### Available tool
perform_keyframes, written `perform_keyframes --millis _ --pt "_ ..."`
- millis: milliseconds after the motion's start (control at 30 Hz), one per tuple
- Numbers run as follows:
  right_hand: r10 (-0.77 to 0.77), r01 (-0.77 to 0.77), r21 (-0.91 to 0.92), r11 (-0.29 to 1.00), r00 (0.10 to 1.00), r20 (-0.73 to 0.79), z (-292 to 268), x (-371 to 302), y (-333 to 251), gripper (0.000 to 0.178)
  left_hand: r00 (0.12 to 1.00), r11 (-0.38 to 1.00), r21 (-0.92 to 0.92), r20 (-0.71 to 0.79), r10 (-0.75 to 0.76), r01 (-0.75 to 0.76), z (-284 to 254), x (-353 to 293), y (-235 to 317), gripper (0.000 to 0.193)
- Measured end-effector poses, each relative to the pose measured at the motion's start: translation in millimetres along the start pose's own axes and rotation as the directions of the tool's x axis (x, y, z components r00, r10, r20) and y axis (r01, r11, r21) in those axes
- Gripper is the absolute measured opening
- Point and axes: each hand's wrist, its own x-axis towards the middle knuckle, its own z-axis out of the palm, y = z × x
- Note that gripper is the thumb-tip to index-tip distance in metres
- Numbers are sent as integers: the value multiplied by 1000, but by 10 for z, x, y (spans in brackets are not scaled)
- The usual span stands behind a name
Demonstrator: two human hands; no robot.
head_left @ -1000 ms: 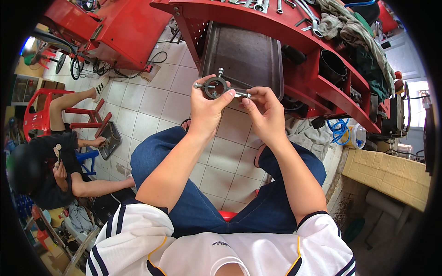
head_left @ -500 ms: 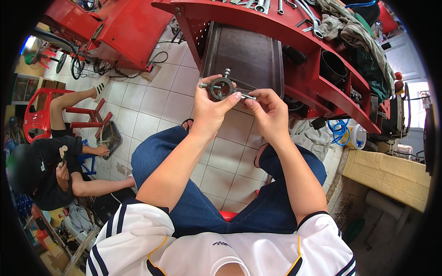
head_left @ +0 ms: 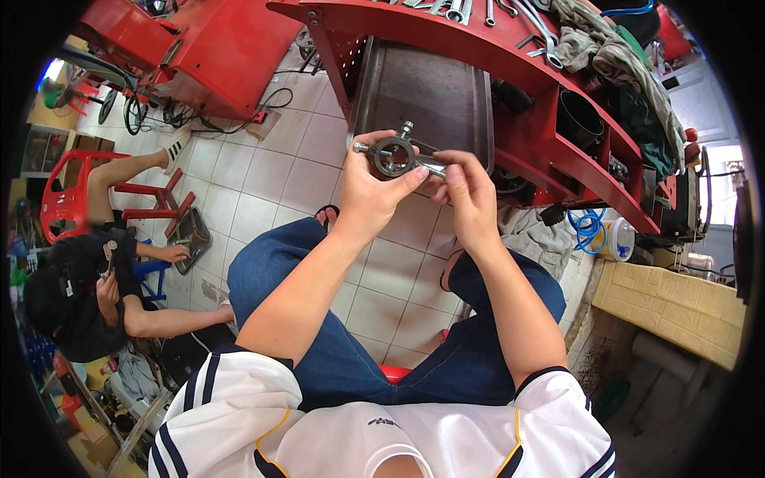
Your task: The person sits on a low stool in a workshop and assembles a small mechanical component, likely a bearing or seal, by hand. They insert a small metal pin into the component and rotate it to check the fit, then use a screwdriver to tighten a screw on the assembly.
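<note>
My left hand (head_left: 368, 195) grips a dark metal ring (head_left: 378, 161) with bolts set around its rim. One bolt (head_left: 406, 129) sticks up at the top and another (head_left: 361, 147) points left; the ring's middle is partly open. My left thumb presses near the ring's lower right edge. From that side a silvery bolt (head_left: 432, 166) juts out toward my right hand (head_left: 472, 199), whose thumb and fingers are closed on its outer end. The bolt's tip is covered by those fingers. Both hands are held above the tiled floor, in front of a dark metal tray (head_left: 426, 84).
Spanners (head_left: 458, 11) and grey rags (head_left: 586, 40) lie on the red workbench (head_left: 382, 21) ahead. A black round container (head_left: 575, 119) sits in its side shelf. Blue hose (head_left: 586, 229) hangs at the right by a white bucket (head_left: 620, 239). To the left another person (head_left: 88, 271) sits near a red chair (head_left: 60, 195).
Both hands and the ring have shifted slightly right. My right fingers have changed their hold around the bolt's end, thumb now raised over it. The person at the left has moved their head a little.
</note>
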Motion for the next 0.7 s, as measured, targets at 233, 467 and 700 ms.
perform_keyframes --millis 233,467,700 --pt "-19 21 -67 998 999 30 22 -35 -20 21 999 999 -44 -39 -17 15 -23 0 -6 66" --pt "77 -87 -204 975 995 -58 19 -24 -67 48 1000 999 44 8 -2 1 -15 -6 11 66" --pt "555 -580 184 794 814 171 -85 42 -141 57 995 997 67 92 39 -45 12 -35 27 64"
